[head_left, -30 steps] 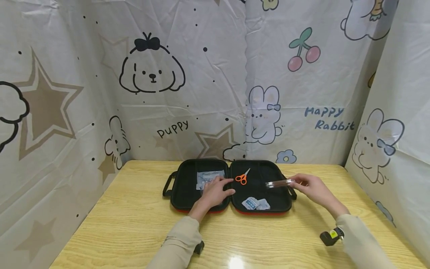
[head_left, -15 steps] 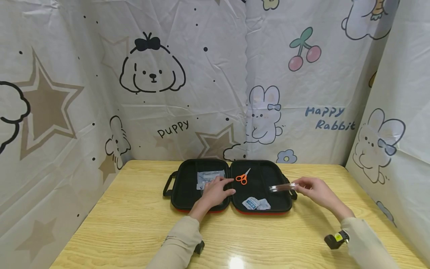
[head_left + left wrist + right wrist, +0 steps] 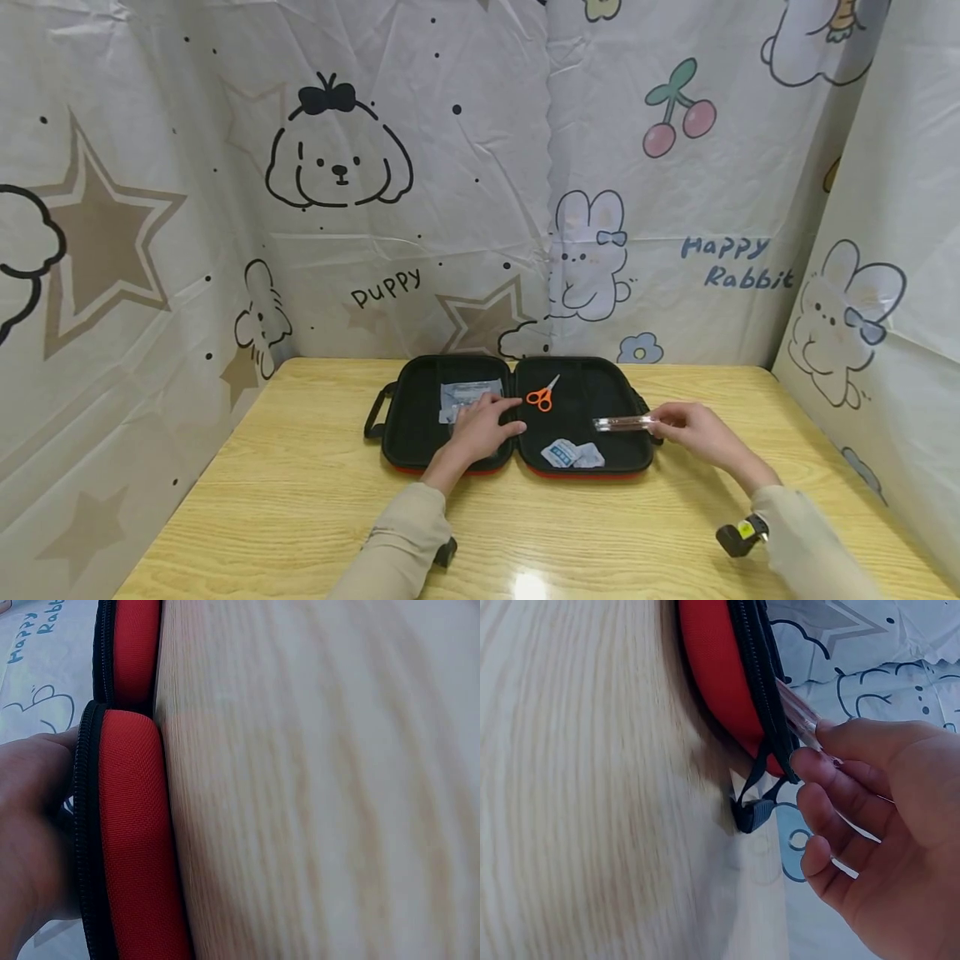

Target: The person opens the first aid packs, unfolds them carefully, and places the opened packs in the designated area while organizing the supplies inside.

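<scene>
A black-lined case with a red shell lies unfolded on the table. My right hand pinches one end of a narrow clear pack of brownish sticks between thumb and index finger; the other fingers are bent loosely in the right wrist view. The pack extends over the right half of the case. My left hand rests over the left half, fingers spread above clear-and-white packets, partly covering them. Orange-handled scissors and two small white sachets lie in the right half.
Carry handles stick out at both ends of the case, the left one and the right one, which is near my right hand. Wooden table surface surrounds the case. A printed cloth hangs behind and at both sides.
The right hand moved slightly right, then back left. The pack in it has come a little lower and turned nearly level. My left hand stays in place.
</scene>
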Demonstrator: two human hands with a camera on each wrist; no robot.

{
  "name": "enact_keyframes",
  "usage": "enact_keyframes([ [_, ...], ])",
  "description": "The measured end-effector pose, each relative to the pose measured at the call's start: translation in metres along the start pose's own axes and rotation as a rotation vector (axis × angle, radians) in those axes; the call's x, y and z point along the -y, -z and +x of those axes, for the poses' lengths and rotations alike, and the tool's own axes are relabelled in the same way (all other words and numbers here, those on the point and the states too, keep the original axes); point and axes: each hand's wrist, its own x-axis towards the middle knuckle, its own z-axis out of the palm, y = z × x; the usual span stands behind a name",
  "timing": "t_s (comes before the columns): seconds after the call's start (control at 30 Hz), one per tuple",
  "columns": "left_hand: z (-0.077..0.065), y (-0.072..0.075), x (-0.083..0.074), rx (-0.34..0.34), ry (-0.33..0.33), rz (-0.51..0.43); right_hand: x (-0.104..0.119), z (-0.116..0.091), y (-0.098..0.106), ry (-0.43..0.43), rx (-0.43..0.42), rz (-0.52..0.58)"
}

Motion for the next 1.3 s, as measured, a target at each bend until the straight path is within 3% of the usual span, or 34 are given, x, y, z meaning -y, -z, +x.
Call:
enact_keyframes([
  [0.23,-0.001,0.0,0.0,-0.003,-0.009,-0.005,0.002,0.008,-0.008,0.025,0.036,0.017],
  [0.43,0.0,0.0,0.001,-0.004,-0.011,-0.006,0.012,0.018,-0.013,0.05,0.029,-0.046],
  [0.63,0.0,0.001,0.0,-0.005,-0.01,-0.004,0.02,0.029,-0.022,0.097,0.081,-0.074],
  [0.87,0.0,0.0,0.002,-0.001,-0.015,-0.003,0.031,0.04,-0.034,0.183,0.047,-0.29],
  [0.97,0.0,0.0,0.003,-0.004,-0.018,-0.006,0.039,0.045,-0.04,0.199,0.063,-0.327],
  [1.3,0.0,-0.001,0.003,-0.009,-0.031,0.001,0.047,0.055,-0.055,0.091,0.143,-0.31],
])
